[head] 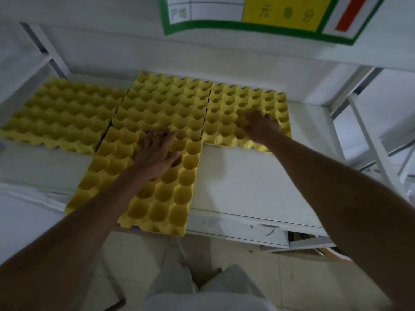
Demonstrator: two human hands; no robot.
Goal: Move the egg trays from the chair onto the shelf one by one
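Head view: four yellow egg trays sat on the white shelf (258, 176), three along the back. Our left hand (157, 156) lay flat, fingers released, on the front tray (139, 187), probably squaring it up. Right hand (261, 125) pressed the upper-right tray (229, 113), fingers spread, likely steadying it.

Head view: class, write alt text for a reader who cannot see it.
A person's left hand and right hand press flat on two of four yellow egg trays on a white shelf. The nearest tray overhangs the front edge.
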